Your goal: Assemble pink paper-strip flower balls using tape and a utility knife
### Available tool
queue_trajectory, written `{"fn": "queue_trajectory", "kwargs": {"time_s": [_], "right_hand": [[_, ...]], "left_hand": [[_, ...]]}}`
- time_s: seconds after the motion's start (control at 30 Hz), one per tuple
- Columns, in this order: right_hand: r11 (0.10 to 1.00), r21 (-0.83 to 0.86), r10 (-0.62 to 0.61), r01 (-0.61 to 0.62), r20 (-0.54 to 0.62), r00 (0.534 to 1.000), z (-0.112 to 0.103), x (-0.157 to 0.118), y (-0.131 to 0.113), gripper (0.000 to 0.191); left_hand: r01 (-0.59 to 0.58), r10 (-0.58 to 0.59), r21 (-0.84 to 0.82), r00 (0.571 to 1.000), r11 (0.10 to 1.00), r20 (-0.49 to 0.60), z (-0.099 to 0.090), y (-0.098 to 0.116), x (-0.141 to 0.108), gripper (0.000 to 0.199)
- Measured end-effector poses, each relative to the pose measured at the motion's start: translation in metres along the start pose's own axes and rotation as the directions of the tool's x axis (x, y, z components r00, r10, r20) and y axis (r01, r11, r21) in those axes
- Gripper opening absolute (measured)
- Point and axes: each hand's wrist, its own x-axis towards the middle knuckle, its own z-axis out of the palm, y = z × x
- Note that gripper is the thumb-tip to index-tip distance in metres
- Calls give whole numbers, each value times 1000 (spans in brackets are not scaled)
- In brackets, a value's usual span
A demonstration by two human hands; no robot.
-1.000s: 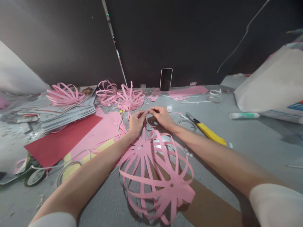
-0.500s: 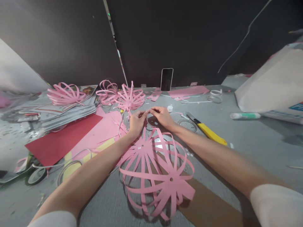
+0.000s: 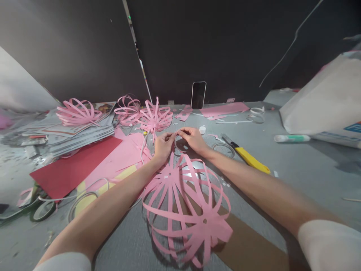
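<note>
A pink paper-strip ball (image 3: pixel 205 226) lies in front of me, its strips spreading from two hubs with small holes. From the far hub, one pink paper strip (image 3: pixel 172 161) runs up towards my fingertips. My left hand (image 3: pixel 164 146) is closed in a pinch at the strip's end. Meeting it tip to tip, my right hand (image 3: pixel 194 140) pinches at the same spot; the fingers largely hide what is between them. Just under the right hand sits a tape roll (image 3: pixel 180 151), partly covered by it.
A yellow utility knife (image 3: pixel 252 160) lies right of my hands, beside another tape roll (image 3: pixel 223 149). A phone (image 3: pixel 199 95) leans on the dark wall. Left are pink strip shapes (image 3: pixel 156 117), red paper (image 3: pixel 76 165) and scissors (image 3: pixel 43 209). A glue stick (image 3: pixel 291 138) lies right.
The near hub of the paper ball has sunk slightly towards me, and its upper strips have shifted a little. My hands stay almost in place.
</note>
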Motion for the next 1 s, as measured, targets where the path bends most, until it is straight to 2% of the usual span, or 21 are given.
{"fn": "queue_trajectory", "kwargs": {"time_s": [0.67, 1.0], "right_hand": [[999, 5, 54, -54, 7, 999, 0, -1, -4, 31], [993, 95, 68, -69, 6, 998, 0, -1, -3, 35]], "left_hand": [[-77, 77, 27, 997, 997, 1, 0, -2, 2, 21], [-102, 102, 40, 995, 994, 6, 0, -6, 3, 21]]}}
